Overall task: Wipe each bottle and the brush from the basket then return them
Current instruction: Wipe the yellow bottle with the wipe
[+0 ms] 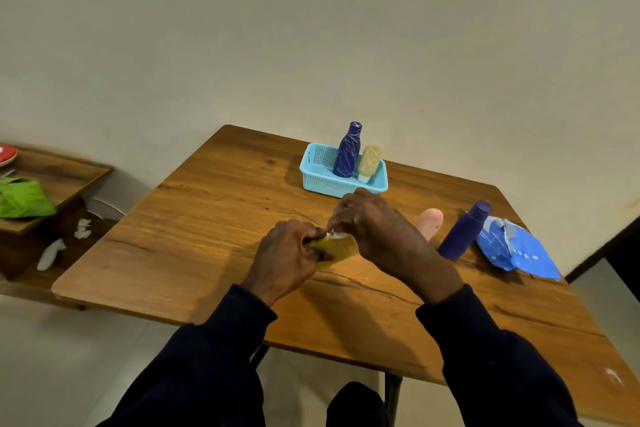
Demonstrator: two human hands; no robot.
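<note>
The left hand [287, 253] wraps one yellow thing [337, 248] over the wooden table [207, 218]. The right hand [377, 229] pinches its white tip. Farther off, one holey plastic basket [332, 184] holds two bottles: a patterned blue bottle [347, 152] and a yellow bottle [369, 159]. On the right are a pink bottle [430, 222], a plain blue bottle [464, 232] and a crumpled blue cloth [516, 250].

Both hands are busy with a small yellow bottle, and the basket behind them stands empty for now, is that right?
Not quite. The head view shows the basket is not empty: a patterned dark blue bottle and a pale yellow bottle stand upright in it. The rest holds: the left hand and right hand both grip the small yellow bottle in front of it.
</note>
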